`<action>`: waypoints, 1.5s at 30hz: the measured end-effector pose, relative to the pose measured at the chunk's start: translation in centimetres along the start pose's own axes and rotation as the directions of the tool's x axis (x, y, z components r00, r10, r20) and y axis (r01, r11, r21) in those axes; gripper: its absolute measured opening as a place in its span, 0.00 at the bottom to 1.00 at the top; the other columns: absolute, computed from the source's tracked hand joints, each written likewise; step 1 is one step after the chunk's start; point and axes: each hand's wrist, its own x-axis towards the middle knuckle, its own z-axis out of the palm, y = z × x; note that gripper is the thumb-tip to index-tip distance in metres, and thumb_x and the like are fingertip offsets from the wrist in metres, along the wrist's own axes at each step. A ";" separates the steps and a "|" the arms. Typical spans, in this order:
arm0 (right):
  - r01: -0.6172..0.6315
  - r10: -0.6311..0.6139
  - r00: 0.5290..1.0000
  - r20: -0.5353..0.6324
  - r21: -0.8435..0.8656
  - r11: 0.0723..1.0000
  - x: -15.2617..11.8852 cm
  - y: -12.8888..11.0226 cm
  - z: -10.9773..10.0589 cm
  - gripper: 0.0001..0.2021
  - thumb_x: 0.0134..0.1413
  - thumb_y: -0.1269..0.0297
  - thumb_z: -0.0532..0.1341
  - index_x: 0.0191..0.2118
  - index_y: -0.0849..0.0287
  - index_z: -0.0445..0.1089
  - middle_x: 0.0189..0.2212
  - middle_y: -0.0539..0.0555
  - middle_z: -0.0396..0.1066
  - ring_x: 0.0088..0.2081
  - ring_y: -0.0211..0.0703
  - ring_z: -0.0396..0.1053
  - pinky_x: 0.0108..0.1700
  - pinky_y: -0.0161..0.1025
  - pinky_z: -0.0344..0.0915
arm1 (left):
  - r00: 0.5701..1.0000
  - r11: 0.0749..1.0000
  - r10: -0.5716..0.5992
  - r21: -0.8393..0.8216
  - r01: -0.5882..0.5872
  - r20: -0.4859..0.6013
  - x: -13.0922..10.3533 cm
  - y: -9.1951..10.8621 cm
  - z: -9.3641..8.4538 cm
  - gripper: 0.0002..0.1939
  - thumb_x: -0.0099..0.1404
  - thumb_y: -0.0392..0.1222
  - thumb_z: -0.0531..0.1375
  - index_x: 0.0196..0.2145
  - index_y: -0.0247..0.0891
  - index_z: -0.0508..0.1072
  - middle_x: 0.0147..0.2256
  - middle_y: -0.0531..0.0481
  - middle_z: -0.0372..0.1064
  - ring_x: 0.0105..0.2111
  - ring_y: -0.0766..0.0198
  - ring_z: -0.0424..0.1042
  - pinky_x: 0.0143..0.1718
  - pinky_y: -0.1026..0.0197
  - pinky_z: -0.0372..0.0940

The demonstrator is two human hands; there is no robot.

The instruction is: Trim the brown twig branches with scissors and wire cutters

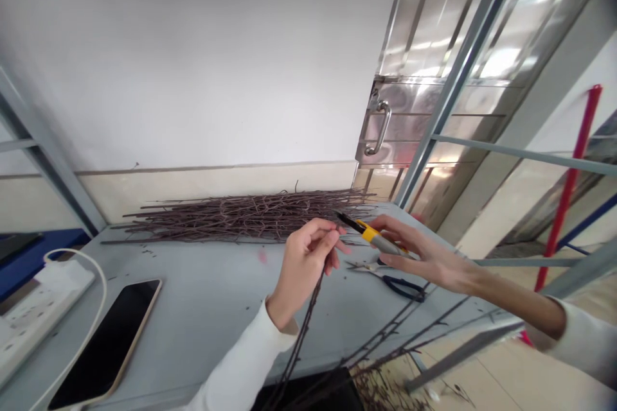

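Twigs (309, 312) pinched in the left hand (311, 257), mid-frame — right hand (424, 250) wrapped round yellow-grey cutters (385, 244). I'd keep the pinch clear of that dark tip.

Rough wood against shiny metal
In the left hand (308, 257), knobbly, matt wooden twigs (305, 321); in the right hand (427, 252), a tool (380, 241) with smooth plastic-looking grips; beyond it, a polished metal door (434, 26); left of both hands, a glossy phone screen (110, 337).

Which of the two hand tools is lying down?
The dark-handled scissors, resting on the grey tabletop; the yellow-and-grey tool is in the right hand.
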 end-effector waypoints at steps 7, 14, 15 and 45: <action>0.099 -0.129 0.979 -0.160 -0.186 0.978 -0.2 1.3 0.7 0.20 0.50 0.55 0.60 0.47 0.57 0.60 0.37 0.56 0.69 0.29 0.39 0.66 0.31 0.38 0.66 | 0.984 0.991 -0.111 -0.054 0.120 0.140 0.6 -0.1 -1.0 0.15 0.56 0.50 0.63 0.31 0.34 0.69 0.22 0.49 0.72 0.15 0.73 0.60 0.15 0.68 0.52; 0.069 -0.134 0.953 -0.270 -0.237 0.969 -0.6 1.5 1.4 0.22 0.48 0.51 0.61 0.48 0.55 0.64 0.33 0.55 0.72 0.20 0.35 0.58 0.23 0.37 0.62 | 0.978 0.988 -0.119 -0.078 0.134 0.169 0.9 -0.4 -0.9 0.18 0.54 0.53 0.65 0.29 0.37 0.64 0.32 0.46 0.75 0.16 0.74 0.62 0.16 0.68 0.52; 0.057 -0.114 0.955 -0.272 -0.210 0.976 -0.6 1.2 1.5 0.22 0.48 0.50 0.61 0.47 0.55 0.65 0.33 0.55 0.72 0.20 0.35 0.58 0.22 0.37 0.62 | 0.979 0.989 -0.110 -0.075 0.125 0.171 1.0 -0.5 -0.9 0.18 0.54 0.53 0.64 0.29 0.36 0.65 0.31 0.46 0.75 0.16 0.73 0.62 0.16 0.68 0.52; -0.378 0.377 0.926 0.028 0.089 0.922 -2.1 -3.7 -0.6 0.22 0.52 0.40 0.55 0.40 0.54 0.67 0.25 0.50 0.66 0.23 0.39 0.61 0.23 0.36 0.57 | 0.932 0.756 0.354 0.610 -0.239 -0.073 -0.4 -1.4 0.6 0.08 0.66 0.41 0.55 0.30 0.40 0.71 0.29 0.51 0.68 0.26 0.66 0.65 0.29 0.65 0.58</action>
